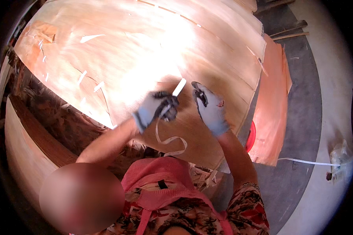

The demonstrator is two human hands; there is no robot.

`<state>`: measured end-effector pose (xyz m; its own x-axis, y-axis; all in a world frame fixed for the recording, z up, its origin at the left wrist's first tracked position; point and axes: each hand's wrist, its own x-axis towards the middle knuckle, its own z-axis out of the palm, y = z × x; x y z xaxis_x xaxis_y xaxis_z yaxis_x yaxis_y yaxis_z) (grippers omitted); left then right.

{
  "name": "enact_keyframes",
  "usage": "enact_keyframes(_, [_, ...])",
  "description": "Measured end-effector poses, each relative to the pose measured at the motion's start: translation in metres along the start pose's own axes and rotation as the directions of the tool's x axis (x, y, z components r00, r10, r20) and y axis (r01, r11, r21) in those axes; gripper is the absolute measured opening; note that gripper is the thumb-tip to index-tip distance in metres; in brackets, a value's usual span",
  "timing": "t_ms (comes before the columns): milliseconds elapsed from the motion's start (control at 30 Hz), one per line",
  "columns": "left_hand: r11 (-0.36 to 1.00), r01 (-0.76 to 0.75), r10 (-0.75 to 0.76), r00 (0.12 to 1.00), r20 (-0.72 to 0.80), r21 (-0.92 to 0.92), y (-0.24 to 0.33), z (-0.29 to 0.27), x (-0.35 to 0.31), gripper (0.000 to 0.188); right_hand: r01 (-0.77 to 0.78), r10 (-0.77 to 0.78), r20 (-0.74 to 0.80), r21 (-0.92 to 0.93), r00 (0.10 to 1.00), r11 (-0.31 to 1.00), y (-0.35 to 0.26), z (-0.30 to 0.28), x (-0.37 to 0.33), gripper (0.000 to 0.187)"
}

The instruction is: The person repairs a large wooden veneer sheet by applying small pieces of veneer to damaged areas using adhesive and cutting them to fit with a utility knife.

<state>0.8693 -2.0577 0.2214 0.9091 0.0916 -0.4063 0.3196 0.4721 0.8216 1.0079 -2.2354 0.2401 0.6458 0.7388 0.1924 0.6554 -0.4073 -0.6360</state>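
My left hand [157, 110], in a grey glove with dark fingertips, is closed on a narrow white tape [179, 87]. One end of it sticks up past the fingers, and the rest hangs in loose curls toward my pink apron [157, 176]. Just to the right, my right hand [210, 107] wears a matching glove. Its fingers are curled in, and whatever they may hold is hidden. Both hands are over a large, thin sheet of wood veneer [219, 55]; bright light washes out its middle.
Short white tape strips [99, 86] stick to the sheet along splits at its left. Broken veneer scraps [66, 121] lie below the left edge. At the right are another reddish veneer sheet [272, 98], a red round object [251, 136] and a clear plastic bag [341, 156].
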Motion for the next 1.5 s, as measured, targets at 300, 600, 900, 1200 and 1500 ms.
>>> enact_keyframes(300, [0.993,0.117,-0.112,0.942,-0.315,-0.003,0.008,-0.031,0.089,0.02,0.502,-0.321,0.412,-0.478,0.853,0.72,0.042,0.033,0.077,0.047])
enact_keyframes(600, [0.794,0.19,0.117,0.885,-0.451,0.578,0.022,-0.055,0.049,0.023,0.504,-0.221,0.537,-0.464,0.814,0.729,0.053,0.053,0.081,0.048])
enact_keyframes(900, [0.969,0.233,-0.21,0.954,-0.212,0.087,0.005,0.076,0.095,0.027,-0.047,0.04,-0.106,-0.064,0.994,0.997,0.153,-0.075,0.06,0.058])
enact_keyframes(1200, [0.956,0.282,-0.283,0.959,0.005,-0.084,-0.018,0.19,0.281,0.027,0.031,-0.076,-0.085,-0.442,0.994,0.896,0.244,-0.168,0.025,0.069])
enact_keyframes(1500, [0.974,0.22,-0.212,0.968,-0.135,0.052,-0.034,0.209,0.32,0.024,0.129,-0.103,0.09,-0.378,0.991,0.917,0.303,-0.13,0.023,0.067])
